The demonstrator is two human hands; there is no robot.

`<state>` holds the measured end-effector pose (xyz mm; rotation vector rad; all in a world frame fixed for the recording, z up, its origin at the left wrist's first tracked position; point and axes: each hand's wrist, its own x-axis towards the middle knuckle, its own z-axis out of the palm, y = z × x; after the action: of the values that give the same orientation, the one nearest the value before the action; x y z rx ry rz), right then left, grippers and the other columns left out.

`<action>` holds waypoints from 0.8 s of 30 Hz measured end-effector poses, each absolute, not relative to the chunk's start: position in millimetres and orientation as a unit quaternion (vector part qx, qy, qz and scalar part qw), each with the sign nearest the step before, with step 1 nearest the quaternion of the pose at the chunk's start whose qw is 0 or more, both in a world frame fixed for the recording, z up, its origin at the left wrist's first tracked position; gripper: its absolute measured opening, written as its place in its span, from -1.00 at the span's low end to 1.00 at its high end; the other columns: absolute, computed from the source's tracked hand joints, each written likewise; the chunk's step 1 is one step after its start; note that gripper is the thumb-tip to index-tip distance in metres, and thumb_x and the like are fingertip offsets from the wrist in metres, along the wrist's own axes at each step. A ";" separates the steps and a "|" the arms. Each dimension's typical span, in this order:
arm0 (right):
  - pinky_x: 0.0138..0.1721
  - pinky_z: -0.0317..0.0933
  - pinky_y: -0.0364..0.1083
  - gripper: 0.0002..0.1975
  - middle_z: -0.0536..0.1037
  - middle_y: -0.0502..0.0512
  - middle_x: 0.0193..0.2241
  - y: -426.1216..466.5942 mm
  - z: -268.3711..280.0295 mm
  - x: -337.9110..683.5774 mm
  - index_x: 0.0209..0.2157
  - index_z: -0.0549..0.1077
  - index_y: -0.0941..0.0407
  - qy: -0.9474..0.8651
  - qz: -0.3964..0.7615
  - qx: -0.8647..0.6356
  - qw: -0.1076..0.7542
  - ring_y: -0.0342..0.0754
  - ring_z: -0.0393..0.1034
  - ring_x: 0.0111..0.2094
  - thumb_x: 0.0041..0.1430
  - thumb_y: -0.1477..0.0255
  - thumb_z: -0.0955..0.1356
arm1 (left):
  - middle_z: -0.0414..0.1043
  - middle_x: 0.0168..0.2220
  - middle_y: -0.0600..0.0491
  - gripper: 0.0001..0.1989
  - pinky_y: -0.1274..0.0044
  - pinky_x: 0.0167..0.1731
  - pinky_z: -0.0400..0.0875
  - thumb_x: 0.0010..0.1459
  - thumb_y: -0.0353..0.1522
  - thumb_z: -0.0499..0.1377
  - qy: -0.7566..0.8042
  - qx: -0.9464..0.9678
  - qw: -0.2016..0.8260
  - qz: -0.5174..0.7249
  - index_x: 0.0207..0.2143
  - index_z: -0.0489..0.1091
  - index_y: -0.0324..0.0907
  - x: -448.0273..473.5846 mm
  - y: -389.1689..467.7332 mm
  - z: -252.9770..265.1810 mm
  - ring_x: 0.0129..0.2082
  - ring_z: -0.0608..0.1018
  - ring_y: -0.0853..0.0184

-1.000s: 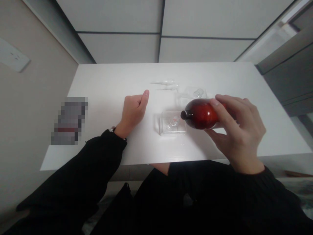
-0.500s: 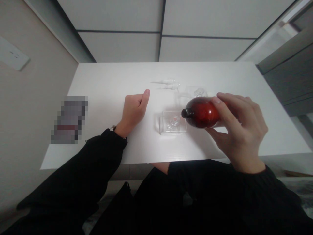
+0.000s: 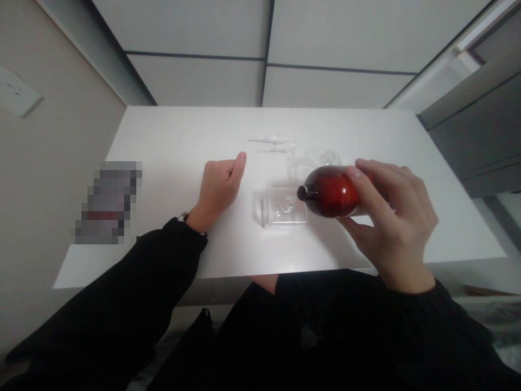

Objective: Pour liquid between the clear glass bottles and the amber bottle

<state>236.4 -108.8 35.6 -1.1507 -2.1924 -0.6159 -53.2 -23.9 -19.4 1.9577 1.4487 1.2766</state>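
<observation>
My right hand (image 3: 393, 212) is wrapped round a brown-red bottle (image 3: 334, 191), tilted on its side with its neck pointing left. The narrow mouth of the bottle shows no cap and hangs over the right part of a clear plastic box (image 3: 269, 217) on the table. Small round clear shapes show inside the box. To the left of the box, my left hand (image 3: 220, 187) rests on the table as a fist, thumb laid along the top. What the fist holds, if anything, is hidden.
Behind the box, two clear droppers (image 3: 277, 139) lie on the white table (image 3: 171, 130). Another clear plastic piece (image 3: 328, 157) sits partly behind the bottle. A blurred-out flat object (image 3: 109, 201) lies at the left edge. Cabinet panels (image 3: 203, 81) stand behind the table.
The view has shifted slightly. The bottle has moved a little to the left, its mouth further over the clear box. My left hand keeps its place and shape.
</observation>
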 end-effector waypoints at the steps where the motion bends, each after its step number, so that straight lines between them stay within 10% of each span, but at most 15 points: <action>1: 0.21 0.44 0.24 -0.15 0.54 0.28 0.19 -109.2 36.0 236.2 0.46 0.20 -0.06 -0.821 -0.231 -0.434 0.289 0.23 0.50 0.19 0.21 0.53 0.49 | -0.17 -0.68 0.16 -0.28 0.35 -0.49 -0.16 0.44 0.10 -0.05 0.517 0.699 0.192 0.456 -0.66 -0.10 -0.12 -53.2 -23.9 -19.4 -0.65 -0.02 0.45; 24: 0.19 0.46 0.23 -0.12 0.55 0.29 0.17 -108.5 35.5 236.0 0.45 0.22 -0.03 -0.818 -0.245 -0.433 0.288 0.23 0.50 0.17 0.16 0.54 0.52 | -0.19 -0.68 0.17 -0.37 0.35 -0.50 -0.15 0.42 -0.04 -0.04 0.535 0.697 0.184 0.441 -0.66 -0.11 -0.10 -53.6 -24.7 -17.2 -0.66 -0.02 0.44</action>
<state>236.0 -108.5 35.5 -1.1563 -2.1843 -0.6536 -53.6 -24.7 -17.2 1.9635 1.5081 1.2434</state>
